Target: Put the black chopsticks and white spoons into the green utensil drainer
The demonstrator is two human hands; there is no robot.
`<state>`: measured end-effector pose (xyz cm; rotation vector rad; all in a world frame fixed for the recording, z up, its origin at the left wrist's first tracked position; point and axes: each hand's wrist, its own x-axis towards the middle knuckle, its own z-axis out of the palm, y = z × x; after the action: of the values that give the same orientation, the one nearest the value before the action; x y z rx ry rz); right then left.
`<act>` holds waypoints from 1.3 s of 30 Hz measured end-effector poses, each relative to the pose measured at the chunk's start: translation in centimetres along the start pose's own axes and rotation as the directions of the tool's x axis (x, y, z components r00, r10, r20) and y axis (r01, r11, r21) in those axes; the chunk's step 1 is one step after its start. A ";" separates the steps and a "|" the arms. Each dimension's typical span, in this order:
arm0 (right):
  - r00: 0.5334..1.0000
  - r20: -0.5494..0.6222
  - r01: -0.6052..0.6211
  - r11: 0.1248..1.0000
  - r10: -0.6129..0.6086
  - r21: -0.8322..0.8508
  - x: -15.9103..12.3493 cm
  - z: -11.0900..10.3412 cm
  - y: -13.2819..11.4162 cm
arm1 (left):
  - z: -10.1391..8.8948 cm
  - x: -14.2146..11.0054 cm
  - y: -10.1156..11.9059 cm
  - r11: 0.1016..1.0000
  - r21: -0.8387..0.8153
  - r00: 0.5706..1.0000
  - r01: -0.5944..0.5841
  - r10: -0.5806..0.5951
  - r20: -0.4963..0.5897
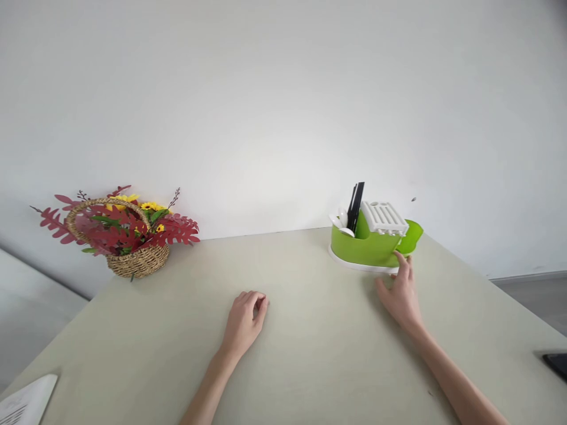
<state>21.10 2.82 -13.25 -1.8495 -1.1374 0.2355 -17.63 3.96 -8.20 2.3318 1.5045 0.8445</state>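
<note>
My right hand is at the front right of a green utensil holder with a white base. Its fingers are spread, and the fingertips overlap the holder's lower edge; whether they touch it I cannot tell. Black chopsticks and several white spoons stand in the holder's left part. A white slotted rack covers the right part, and a green scoop-like piece juts out beside it. Near the middle of the table my left hand rests with curled fingers and nothing visible in them.
A woven basket of red leaves and yellow flowers stands at the back left, by the wall. A white printed item lies at the table's front left corner. A dark flat object is at the right edge of the table.
</note>
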 end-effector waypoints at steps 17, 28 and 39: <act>0.918 0.265 0.278 0.955 -0.296 0.103 -8.4 2.5 -8.2 | 0.4 -0.1 -0.5 0.999 -0.042 0.999 0.018 -0.019 -0.025; 0.872 0.180 0.446 0.890 -0.456 0.096 -11.6 2.6 -9.4 | -0.1 0.5 -1.4 0.750 -0.552 0.832 0.366 -0.529 -0.167; 0.886 0.177 0.406 0.901 -0.428 0.151 -10.2 2.7 -8.5 | -0.6 0.7 -1.3 0.769 -0.561 0.845 0.307 -0.491 -0.210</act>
<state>8.78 -2.25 -10.98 -1.4622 -1.6048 0.2376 -18.77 5.08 -8.11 1.4491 1.5812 1.3748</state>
